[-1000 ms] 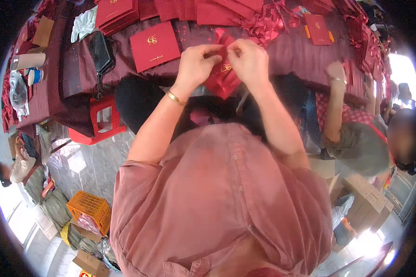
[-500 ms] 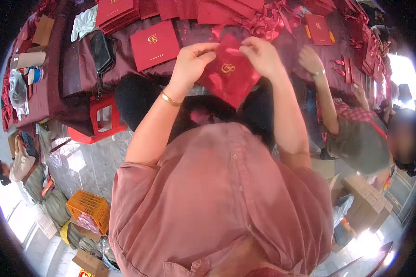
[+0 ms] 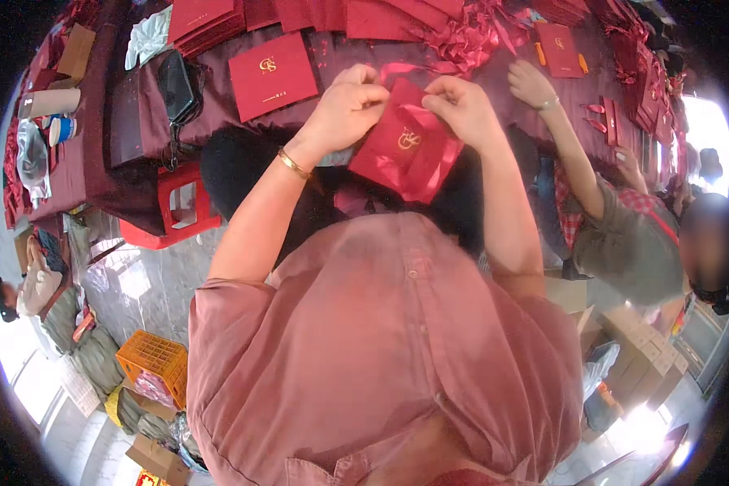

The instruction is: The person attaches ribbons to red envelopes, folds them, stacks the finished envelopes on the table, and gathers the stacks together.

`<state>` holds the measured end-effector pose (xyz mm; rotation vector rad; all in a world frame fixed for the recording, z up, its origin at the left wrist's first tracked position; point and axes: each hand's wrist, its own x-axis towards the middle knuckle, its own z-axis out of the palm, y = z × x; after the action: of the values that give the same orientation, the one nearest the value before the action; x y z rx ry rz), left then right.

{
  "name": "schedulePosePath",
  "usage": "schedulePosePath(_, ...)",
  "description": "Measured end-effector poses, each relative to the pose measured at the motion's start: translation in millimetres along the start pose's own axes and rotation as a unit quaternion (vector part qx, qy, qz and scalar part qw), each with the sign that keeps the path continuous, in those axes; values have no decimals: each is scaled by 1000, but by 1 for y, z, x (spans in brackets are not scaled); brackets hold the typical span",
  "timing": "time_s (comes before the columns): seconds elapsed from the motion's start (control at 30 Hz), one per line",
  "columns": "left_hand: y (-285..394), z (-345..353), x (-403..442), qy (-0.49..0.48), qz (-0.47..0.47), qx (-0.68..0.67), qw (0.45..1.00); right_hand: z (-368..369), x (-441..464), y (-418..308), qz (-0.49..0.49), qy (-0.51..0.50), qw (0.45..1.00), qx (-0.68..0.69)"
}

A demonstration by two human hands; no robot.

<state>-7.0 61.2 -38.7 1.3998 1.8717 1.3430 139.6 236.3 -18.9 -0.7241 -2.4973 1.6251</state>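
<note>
A red paper gift bag with gold lettering is tilted over my lap, at the near edge of the table. My left hand, with a gold bracelet at the wrist, pinches at its upper left edge. At the upper right edge, the fingers of my right hand are closed as well; whether they grip paper or ribbon is hard to make out. A pink-red ribbon arcs just beyond the bag, between the two hands. Flat on the table, left of my hands, lies another red bag with the same gold mark.
Stacked red bags and a heap of red ribbons cover the back of the table. A black pouch lies at left, above a red stool. At right, a co-worker's hand reaches over the tablecloth.
The bag has turned and its front faces me more squarely, with both hands still at its top. The co-worker's hand has moved left and up.
</note>
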Motion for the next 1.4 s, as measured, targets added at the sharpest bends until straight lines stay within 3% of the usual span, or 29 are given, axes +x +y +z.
schedulePosePath(0.07,0,-2,1,-1,101,109,989,-3,-2,-1,34,-20,999,-13)
schedulePosePath(0.1,2,-5,2,-1,100,109,989,-2,-3,2,16,-13,1000,15)
schedulePosePath(0.17,3,-14,3,-131,-66,-116,982,-3,-3,6,-2,-4,999,44)
schedulePosePath(0.2,0,-19,1,-132,-66,-116,982,-4,-4,7,-40,36,998,30)
schedulePosePath(0.23,-5,-25,-1,-123,-99,-228,961,-5,-3,9,-78,77,994,17)
schedulePosePath(0.27,-8,-28,-3,-113,-131,-337,925,-11,-2,18,-61,79,992,83)
schedulePosePath(0.33,16,-32,-10,-109,-174,-392,897,-22,-3,23,-36,71,993,87)
schedulePosePath(0.4,28,-22,-14,-12,-113,-295,949,-24,-7,19,-26,77,993,89)
schedulePosePath(0.43,25,-23,-16,-11,-113,-294,949,-25,-7,17,-18,85,992,92)
schedulePosePath(0.5,15,-24,-19,-80,-54,-123,988,-23,-8,16,-10,83,992,93)
schedulePosePath(0.77,22,-15,-29,-51,15,19,998,-11,-10,20,-3,94,992,87)
schedulePosePath(0.83,22,-15,-30,-85,59,89,991,-7,-9,25,-10,89,992,88)
schedulePosePath(0.93,17,-12,-29,-163,51,45,984,-2,-10,30,-16,86,996,31)
schedulePosePath(1.1,11,3,-33,-139,-5,-17,990,0,-15,26,4,89,996,-22)
schedulePosePath(1.17,14,3,-33,-3,50,99,994,0,-16,23,7,103,994,-23)
schedulePosePath(1.2,15,2,-32,-3,50,99,994,0,-16,22,6,115,993,-22)
schedulePosePath(1.3,10,-2,-30,148,30,106,983,-1,-15,26,-4,149,989,-14)
schedulePosePath(1.33,7,-4,-30,146,-41,30,988,-2,-15,27,-12,169,985,-8)
schedulePosePath(1.4,-2,-7,-27,107,-49,22,993,-3,-17,27,-17,150,989,7)
